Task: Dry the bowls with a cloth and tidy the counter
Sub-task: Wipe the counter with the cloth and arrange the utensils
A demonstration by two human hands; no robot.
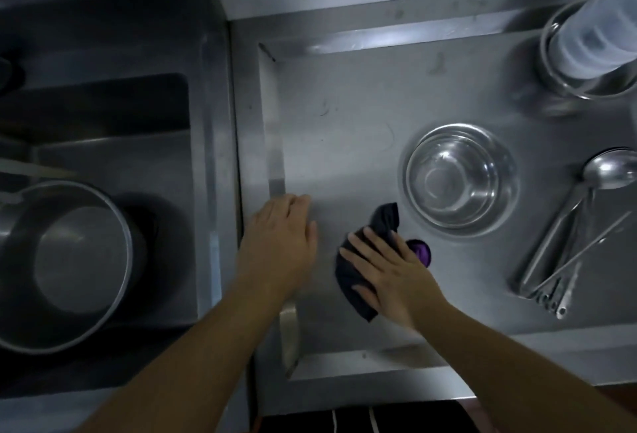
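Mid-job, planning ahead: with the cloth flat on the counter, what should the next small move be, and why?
Probably close the right hand around the dark crumpled cloth and lift it toward the stacked shiny steel bowls. That hand lies flat on the cloth, not gripping; the bowls sit just beyond, untouched; the left hand is free to steady them.

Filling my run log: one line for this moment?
right hand flat on cloth | left hand empty on counter | bowl untouched
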